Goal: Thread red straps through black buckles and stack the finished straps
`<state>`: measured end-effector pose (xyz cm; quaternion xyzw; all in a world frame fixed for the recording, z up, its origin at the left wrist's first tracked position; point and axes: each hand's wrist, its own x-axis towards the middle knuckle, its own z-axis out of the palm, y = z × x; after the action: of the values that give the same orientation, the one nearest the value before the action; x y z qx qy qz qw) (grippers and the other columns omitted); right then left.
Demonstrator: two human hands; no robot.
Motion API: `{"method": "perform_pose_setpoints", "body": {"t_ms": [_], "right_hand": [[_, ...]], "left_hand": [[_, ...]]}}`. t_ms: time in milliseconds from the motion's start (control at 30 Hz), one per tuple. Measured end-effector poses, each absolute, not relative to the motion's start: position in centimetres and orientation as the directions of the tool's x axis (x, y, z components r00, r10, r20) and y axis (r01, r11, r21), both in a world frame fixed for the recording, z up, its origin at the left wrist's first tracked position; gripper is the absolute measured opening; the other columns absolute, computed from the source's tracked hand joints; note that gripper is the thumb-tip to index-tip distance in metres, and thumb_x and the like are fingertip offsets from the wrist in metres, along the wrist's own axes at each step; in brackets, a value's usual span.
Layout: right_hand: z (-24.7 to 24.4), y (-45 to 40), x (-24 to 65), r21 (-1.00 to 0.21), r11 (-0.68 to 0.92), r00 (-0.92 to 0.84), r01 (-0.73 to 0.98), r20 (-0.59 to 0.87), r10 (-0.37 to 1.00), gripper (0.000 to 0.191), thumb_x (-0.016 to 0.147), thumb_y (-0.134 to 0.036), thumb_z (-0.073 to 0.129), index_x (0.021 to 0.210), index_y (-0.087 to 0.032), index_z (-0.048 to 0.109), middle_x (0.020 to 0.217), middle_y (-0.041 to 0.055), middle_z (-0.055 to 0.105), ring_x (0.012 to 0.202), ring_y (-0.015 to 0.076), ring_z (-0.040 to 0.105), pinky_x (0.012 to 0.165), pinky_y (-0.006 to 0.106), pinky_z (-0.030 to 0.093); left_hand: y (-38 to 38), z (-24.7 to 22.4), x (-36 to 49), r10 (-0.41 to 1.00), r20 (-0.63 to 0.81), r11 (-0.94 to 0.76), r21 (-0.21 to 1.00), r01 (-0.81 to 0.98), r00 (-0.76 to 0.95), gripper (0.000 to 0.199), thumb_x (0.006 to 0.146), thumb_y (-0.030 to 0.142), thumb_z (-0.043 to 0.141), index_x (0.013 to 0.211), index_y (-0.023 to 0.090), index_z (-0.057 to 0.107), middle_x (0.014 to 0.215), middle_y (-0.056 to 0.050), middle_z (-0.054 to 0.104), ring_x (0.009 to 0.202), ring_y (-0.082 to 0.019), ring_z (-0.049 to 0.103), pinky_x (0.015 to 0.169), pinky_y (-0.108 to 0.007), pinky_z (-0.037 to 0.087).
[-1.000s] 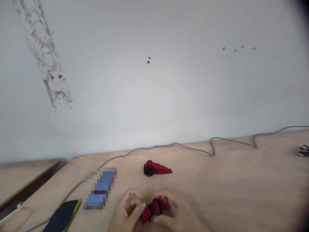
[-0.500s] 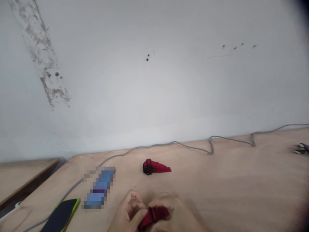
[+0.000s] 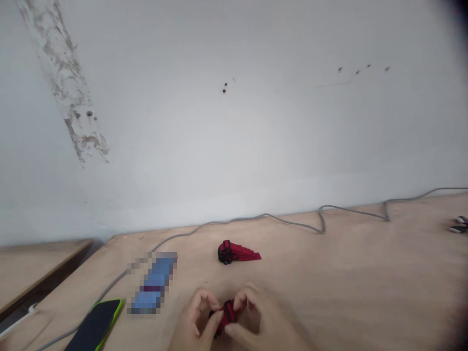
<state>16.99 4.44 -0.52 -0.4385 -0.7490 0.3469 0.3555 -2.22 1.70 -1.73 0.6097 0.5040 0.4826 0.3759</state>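
Low in the middle of the head view, a short red webbing strap (image 3: 229, 313) with a black slide buckle is gripped between both hands. My left hand (image 3: 199, 319) pinches its left end between thumb and fingers. From the other side, my right hand (image 3: 261, 317) holds the strap near the buckle, thumb below and fingers above. Fingers hide part of the strap. Just beyond the hands lies a fanned stack of similar red straps (image 3: 239, 252), their black buckles bunched at the left end.
A phone in a lime-green case (image 3: 97, 324) and a blurred blue item (image 3: 155, 285) lie to the left. A grey cable (image 3: 237, 220) runs along the wall (image 3: 256, 146). Dark-handled scissors or a similar tool (image 3: 459, 226) sit at the table's (image 3: 347, 273) right edge.
My right hand's fingers have shifted on the strap, now pinching it close to the buckle, and less of the red strap shows at the right. The stack lies where it was.
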Motion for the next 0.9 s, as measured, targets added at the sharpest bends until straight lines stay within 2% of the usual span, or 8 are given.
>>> {"method": "perform_pose_setpoints", "body": {"t_ms": [67,167,300,400,533,733,800,900], "right_hand": [[-0.9,4.6,16.9,-0.832,0.380,-0.386,0.403,0.222,0.895,0.002,0.079,-0.023,0.064,0.079,-0.022,0.063,0.081,-0.0007,0.068,0.077,0.0176,0.062,0.071,0.025,0.045],[-1.4,4.6,16.7,-0.827,0.376,-0.401,0.418,0.204,0.893,0.007,0.084,-0.022,0.059,0.078,-0.021,0.063,0.080,0.0002,0.069,0.075,0.0167,0.062,0.068,0.024,0.045],[-1.5,4.2,16.1,-0.799,0.343,-0.375,0.494,0.160,0.913,0.005,0.078,-0.016,0.062,0.078,-0.021,0.061,0.080,0.0008,0.069,0.075,0.0168,0.063,0.069,0.024,0.045],[-1.4,4.0,16.1,-0.783,0.393,-0.422,0.483,0.185,0.887,0.006,0.080,-0.019,0.062,0.076,-0.021,0.058,0.081,0.0021,0.068,0.077,0.0184,0.062,0.072,0.027,0.044],[-1.4,4.4,16.7,-0.869,0.396,-0.449,0.297,0.239,0.861,0.014,0.087,-0.032,0.054,0.077,-0.022,0.053,0.079,0.0016,0.060,0.077,0.0195,0.056,0.072,0.031,0.043],[-1.8,6.2,17.6,-0.985,-0.020,-0.454,-0.173,0.062,0.889,0.030,0.074,-0.039,0.063,0.067,-0.023,0.039,0.053,-0.0099,0.037,0.049,0.0094,0.035,0.050,0.022,0.028],[-1.9,6.5,17.9,-0.961,-0.119,-0.500,-0.251,0.023,0.866,0.031,0.065,-0.034,0.073,0.070,-0.022,0.044,0.054,-0.0116,0.041,0.045,0.0062,0.030,0.046,0.020,0.023],[-1.9,6.6,18.5,-0.975,-0.155,-0.625,-0.161,-0.021,0.780,0.030,0.062,-0.029,0.082,0.081,-0.019,0.061,0.064,-0.0070,0.058,0.048,0.0058,0.043,0.047,0.019,0.029]], "left_hand": [[1.6,-1.9,-2.3,0.968,0.250,-0.244,0.901,0.358,0.031,0.012,0.090,0.032,0.062,0.088,0.021,0.061,0.085,-0.003,0.067,0.083,-0.020,0.066,0.075,-0.026,0.052],[1.6,-2.6,-2.5,0.951,0.290,-0.302,0.818,0.489,0.102,0.012,0.090,0.026,0.058,0.097,0.022,0.067,0.096,-0.007,0.073,0.095,-0.023,0.068,0.086,-0.029,0.052],[1.6,-3.8,-2.4,0.923,0.326,-0.380,0.701,0.604,0.204,0.042,0.076,0.019,0.068,0.117,0.025,0.066,0.111,-0.008,0.075,0.100,-0.026,0.069,0.094,-0.033,0.051],[1.6,-3.4,-2.3,0.885,0.394,-0.449,0.590,0.671,0.246,0.043,0.073,0.014,0.070,0.113,0.029,0.070,0.102,-0.005,0.077,0.094,-0.026,0.070,0.097,-0.036,0.048],[1.7,-1.7,-2.3,0.817,0.502,-0.539,0.489,0.686,0.284,0.033,0.079,0.021,0.072,0.111,0.029,0.075,0.100,-0.009,0.077,0.097,-0.030,0.069,0.093,-0.039,0.048],[1.9,-1.5,-2.6,0.852,0.475,-0.507,0.642,0.574,0.222,0.031,0.082,0.034,0.074,0.112,0.026,0.076,0.108,-0.011,0.077,0.104,-0.032,0.067,0.097,-0.043,0.049],[1.8,-1.6,-2.8,0.883,0.428,-0.463,0.730,0.503,0.191,0.034,0.084,0.036,0.071,0.116,0.025,0.074,0.114,-0.012,0.075,0.108,-0.032,0.066,0.099,-0.041,0.049],[1.7,-1.4,-2.9,0.955,0.267,-0.297,0.872,0.389,0.130,0.034,0.087,0.043,0.067,0.115,0.025,0.075,0.118,-0.011,0.075,0.111,-0.029,0.066,0.099,-0.036,0.050]]}}
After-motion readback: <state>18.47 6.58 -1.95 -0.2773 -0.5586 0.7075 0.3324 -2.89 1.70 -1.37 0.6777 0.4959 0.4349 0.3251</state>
